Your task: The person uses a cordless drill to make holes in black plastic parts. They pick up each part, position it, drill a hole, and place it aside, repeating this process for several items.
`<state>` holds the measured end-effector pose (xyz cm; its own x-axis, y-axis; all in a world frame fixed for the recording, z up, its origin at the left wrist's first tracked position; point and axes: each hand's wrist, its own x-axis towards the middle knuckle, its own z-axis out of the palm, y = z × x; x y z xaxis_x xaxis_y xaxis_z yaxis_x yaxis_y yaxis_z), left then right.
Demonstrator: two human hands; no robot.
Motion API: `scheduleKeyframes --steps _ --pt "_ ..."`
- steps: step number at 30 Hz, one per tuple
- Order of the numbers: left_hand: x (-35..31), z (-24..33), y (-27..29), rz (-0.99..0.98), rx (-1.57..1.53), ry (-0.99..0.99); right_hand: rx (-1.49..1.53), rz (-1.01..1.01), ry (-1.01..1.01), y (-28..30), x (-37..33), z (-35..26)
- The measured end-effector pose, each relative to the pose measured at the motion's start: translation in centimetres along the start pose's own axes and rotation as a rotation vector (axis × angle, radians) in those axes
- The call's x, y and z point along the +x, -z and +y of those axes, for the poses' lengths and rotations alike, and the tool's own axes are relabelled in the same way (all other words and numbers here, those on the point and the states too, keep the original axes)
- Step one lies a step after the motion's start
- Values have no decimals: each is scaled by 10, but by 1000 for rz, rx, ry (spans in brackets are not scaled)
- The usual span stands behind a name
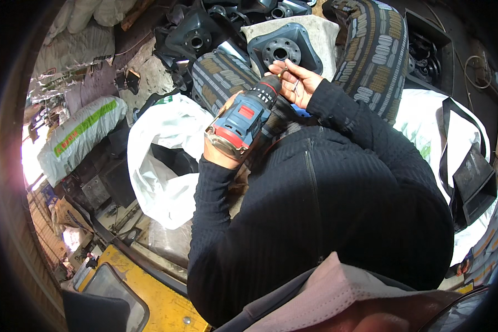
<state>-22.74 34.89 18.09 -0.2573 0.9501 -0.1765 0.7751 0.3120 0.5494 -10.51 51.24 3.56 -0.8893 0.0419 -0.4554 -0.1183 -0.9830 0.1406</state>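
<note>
A blue and black cordless drill (243,117) with red accents is gripped in my left hand (220,157), its chuck (270,87) pointing up and to the right. My right hand (300,83) is at the tip of the chuck, its thumb and fingers pinched. Something small and thin shows between those fingers, too small to name. Just beyond my hands, a dark square moulded part (286,40) with a round, holed hub lies on a pale block (325,34). My legs in patterned trousers (375,52) stand either side of this block.
More dark moulded parts (192,37) are heaped at the far left. An open white bag (157,160) with a dark piece inside stands left of me. Another white sack (426,116) with black parts lies at right. A dark crate (451,61) holds black pieces. Yellow machinery (160,301) is at lower left.
</note>
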Motion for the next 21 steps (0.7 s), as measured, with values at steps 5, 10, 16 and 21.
scheduleKeyframes --steps 5,10,16,21 --pt "3 -3 -7 54 7 30 77 -49 -6 5 8 2" --pt "2 -11 -9 54 106 -55 82 -5 31 5 17 3" --pt "10 -6 -18 132 45 25 113 -110 -2 8 17 7" --pt "15 -8 -8 100 230 -86 107 227 83 -30 8 6"
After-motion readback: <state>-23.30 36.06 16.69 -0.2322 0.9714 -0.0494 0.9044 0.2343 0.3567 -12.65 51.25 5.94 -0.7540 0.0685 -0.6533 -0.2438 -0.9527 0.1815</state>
